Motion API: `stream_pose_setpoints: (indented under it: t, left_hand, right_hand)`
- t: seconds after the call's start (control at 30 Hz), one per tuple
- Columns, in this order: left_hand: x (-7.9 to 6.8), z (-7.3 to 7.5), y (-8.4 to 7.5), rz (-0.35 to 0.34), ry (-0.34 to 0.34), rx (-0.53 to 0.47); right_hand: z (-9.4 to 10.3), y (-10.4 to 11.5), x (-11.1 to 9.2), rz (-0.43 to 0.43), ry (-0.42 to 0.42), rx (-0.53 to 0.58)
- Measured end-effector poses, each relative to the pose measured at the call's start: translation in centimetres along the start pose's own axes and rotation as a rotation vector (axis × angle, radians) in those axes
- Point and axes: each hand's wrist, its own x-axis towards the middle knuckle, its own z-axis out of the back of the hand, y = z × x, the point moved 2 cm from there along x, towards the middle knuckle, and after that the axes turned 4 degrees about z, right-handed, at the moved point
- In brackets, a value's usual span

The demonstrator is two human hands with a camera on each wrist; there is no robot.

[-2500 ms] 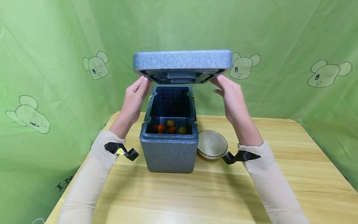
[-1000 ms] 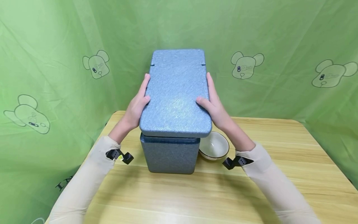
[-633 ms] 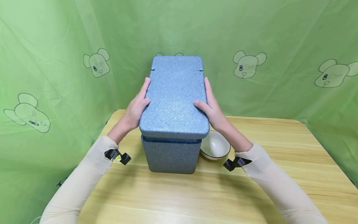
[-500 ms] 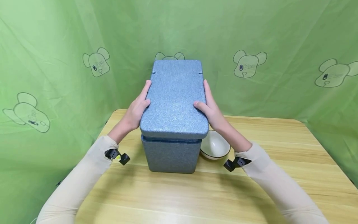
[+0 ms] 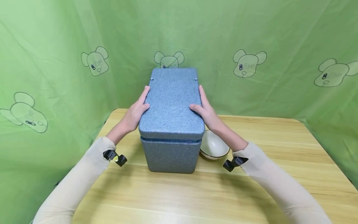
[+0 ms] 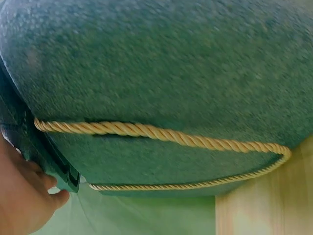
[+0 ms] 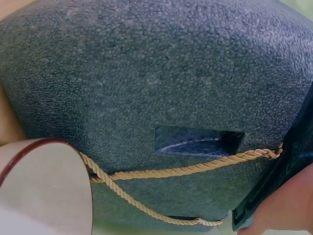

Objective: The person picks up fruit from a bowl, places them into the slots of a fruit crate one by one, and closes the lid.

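A blue-grey foam lid [image 5: 172,104] lies over the mouth of a matching foam box [image 5: 170,157], with a narrow dark gap along the near edge. My left hand [image 5: 135,114] grips the lid's left side, thumb on top. On the opposite side my right hand [image 5: 207,113] holds it the same way. In the left wrist view, the left hand's fingers [image 6: 56,196] curl at the lid's underside. The right wrist view shows the right hand [image 7: 283,205] at the lid's edge. The box's inside is hidden under the lid.
A white bowl with a dark rim [image 5: 213,146] stands close against the box's right side. Twisted yellow ropes [image 6: 146,131] hang along the box's sides. A wooden table [image 5: 279,149] carries everything, with green cloth [image 5: 195,31] behind.
The lid, first raised and tipped above the box with small red and yellow round things visible inside, has come down over the opening. Both hands have lowered with it.
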Motion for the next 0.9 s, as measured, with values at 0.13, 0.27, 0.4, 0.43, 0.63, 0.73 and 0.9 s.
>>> stream_pose_setpoints:
  t: [0.13,0.27,0.4,0.43,0.63,0.73,0.9]
  left_hand:
    - [-0.3,0.1,0.8,0.039,0.048,0.003]
    - [-0.6,0.3,1.2,0.041,0.106,-0.01]
    - [-0.9,0.5,1.2,0.003,0.153,-0.035]
    - [-1.0,0.5,1.1,-0.008,0.164,-0.041]
    - [-1.2,0.6,1.0,-0.072,0.188,-0.036]
    - [-1.3,0.6,0.9,-0.088,0.182,-0.025]
    - [-1.6,0.8,0.8,-0.087,0.186,-0.004]
  right_hand:
    - [0.1,-0.3,0.1,-0.043,0.051,-0.037]
    - [0.4,-0.5,0.0,-0.054,0.106,-0.073]
    - [0.9,-0.5,-0.5,-0.026,0.161,-0.128]
    - [1.0,-0.5,-0.7,-0.016,0.172,-0.147]
    - [1.9,-0.6,-1.9,0.088,0.243,-0.265]
    - [2.2,-0.7,-2.4,0.14,0.276,-0.297]
    - [2.5,-0.9,-2.7,0.17,0.293,-0.328]
